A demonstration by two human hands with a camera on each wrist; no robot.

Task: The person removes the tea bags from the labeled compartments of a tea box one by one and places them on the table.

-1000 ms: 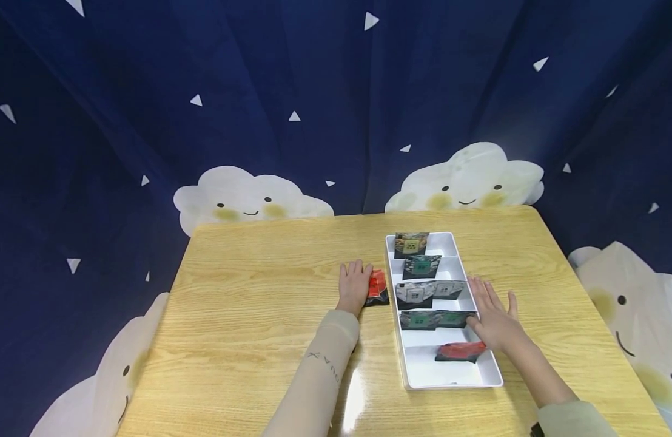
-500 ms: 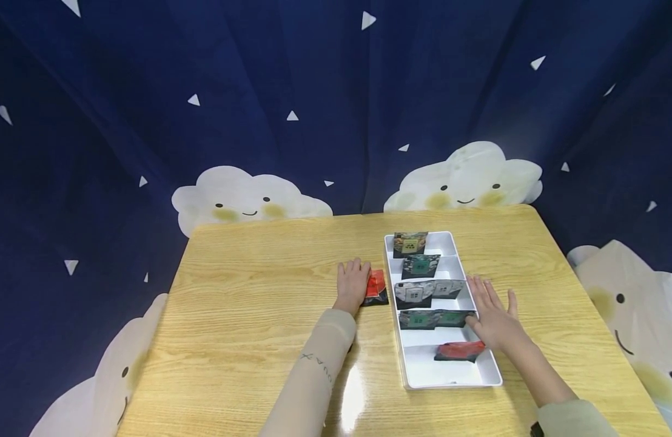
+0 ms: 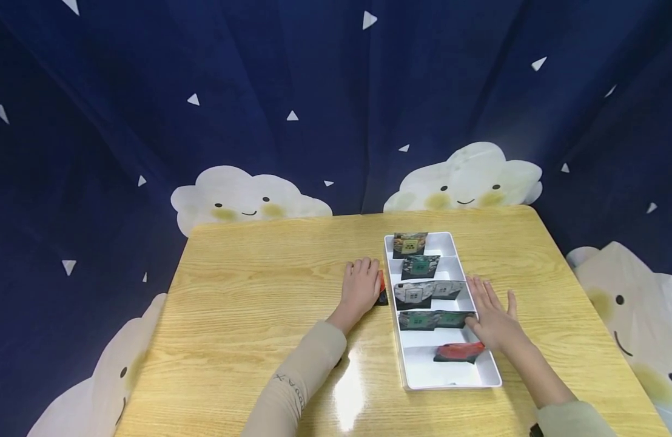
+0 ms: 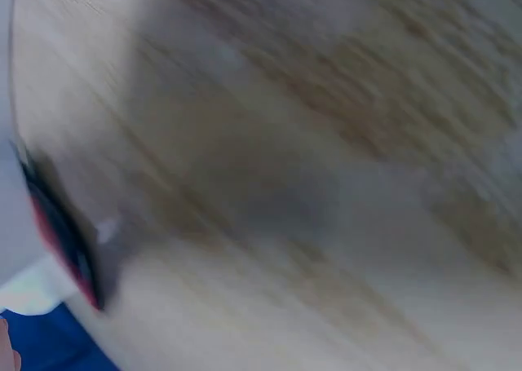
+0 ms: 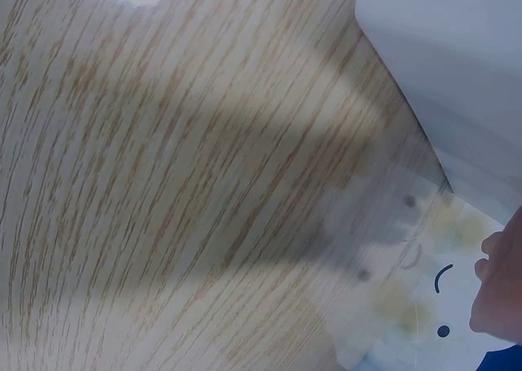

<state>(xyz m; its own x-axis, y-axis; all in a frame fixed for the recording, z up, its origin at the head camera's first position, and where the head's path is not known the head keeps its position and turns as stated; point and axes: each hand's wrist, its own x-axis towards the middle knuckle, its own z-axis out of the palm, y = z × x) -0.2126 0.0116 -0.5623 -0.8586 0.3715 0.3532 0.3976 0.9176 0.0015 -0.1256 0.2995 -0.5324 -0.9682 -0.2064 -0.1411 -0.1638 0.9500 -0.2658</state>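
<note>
On the table, left of a white compartmented tray (image 3: 450,376), lies a red and black packet (image 3: 383,297). My left hand (image 3: 361,286) covers most of it, fingers slightly bent, thumb hidden. The left wrist view, blurred, shows the packet (image 4: 61,236) beside the tray wall (image 4: 16,216). My right hand (image 3: 494,315) rests against the tray's right side, fingers extended, the thumb over the rim. In the right wrist view part of that hand (image 5: 502,293) shows by the tray's outer wall (image 5: 457,86).
Upright in the tray stand a brown packet (image 3: 410,244), a dark green packet (image 3: 420,266), grey packets (image 3: 414,294) and green packets (image 3: 418,320). A red packet (image 3: 458,352) leans in the front compartment. A dark blue curtain (image 3: 336,91) hangs behind the wooden table (image 3: 248,291).
My left hand has shifted right over the red and black packet, hiding more of it. That packet, the tray and my right hand stay nearly where they were.
</note>
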